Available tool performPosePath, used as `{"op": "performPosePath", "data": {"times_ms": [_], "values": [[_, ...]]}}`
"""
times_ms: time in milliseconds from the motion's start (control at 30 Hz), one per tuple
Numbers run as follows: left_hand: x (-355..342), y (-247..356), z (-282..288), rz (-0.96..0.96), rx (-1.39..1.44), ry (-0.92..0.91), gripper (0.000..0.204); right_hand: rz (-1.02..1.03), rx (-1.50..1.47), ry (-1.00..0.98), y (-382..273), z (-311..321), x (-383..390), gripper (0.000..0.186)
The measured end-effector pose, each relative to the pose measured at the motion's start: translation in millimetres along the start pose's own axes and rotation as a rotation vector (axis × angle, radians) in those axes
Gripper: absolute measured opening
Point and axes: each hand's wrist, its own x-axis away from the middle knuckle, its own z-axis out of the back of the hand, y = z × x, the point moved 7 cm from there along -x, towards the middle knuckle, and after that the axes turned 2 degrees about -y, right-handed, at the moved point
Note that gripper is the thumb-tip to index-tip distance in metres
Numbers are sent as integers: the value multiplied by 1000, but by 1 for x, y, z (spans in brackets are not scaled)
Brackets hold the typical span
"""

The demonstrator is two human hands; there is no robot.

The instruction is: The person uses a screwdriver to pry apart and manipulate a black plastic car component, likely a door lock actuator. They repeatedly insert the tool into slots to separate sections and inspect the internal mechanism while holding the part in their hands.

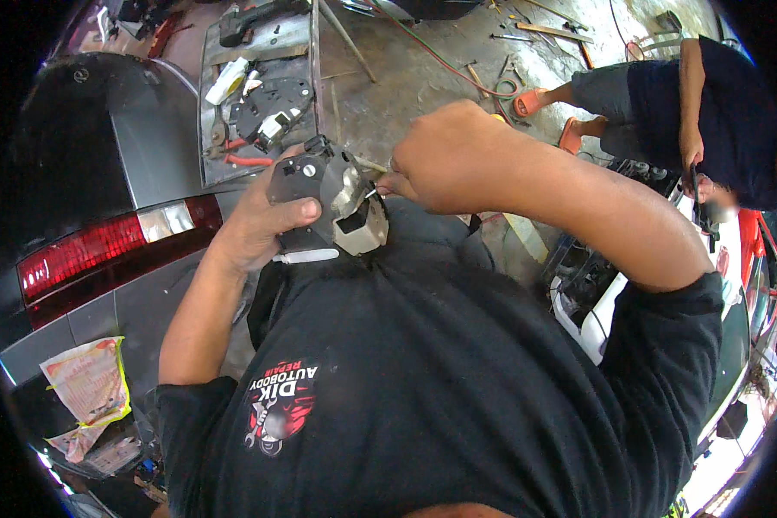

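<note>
My left hand grips a dark grey and black plastic car part in front of my chest, its thumb pressed across the face. A beige, box-like housing with a dark opening forms the part's right side. My right hand is closed at that side, fingers pinched close to the housing. A thin, light tip shows between the fingers and the part; what it belongs to is mostly hidden. Just below my left thumb, a narrow white strip sticks out under the part.
A metal tray table ahead holds black plastic parts and a red-handled tool. At left stands a dark car with a red and white tail light. A person in orange sandals stands at right. A hose and tools lie on the floor.
</note>
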Motion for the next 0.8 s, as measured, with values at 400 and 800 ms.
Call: {"op": "performPosePath", "data": {"times_ms": [400, 800], "values": [[14, 1, 20, -56, 137, 121, 70, 193, 199, 406, 0, 27, 8, 37], [22, 11, 10, -90, 93, 163, 65, 288, -39, 310, -39, 27, 9, 23]]}}
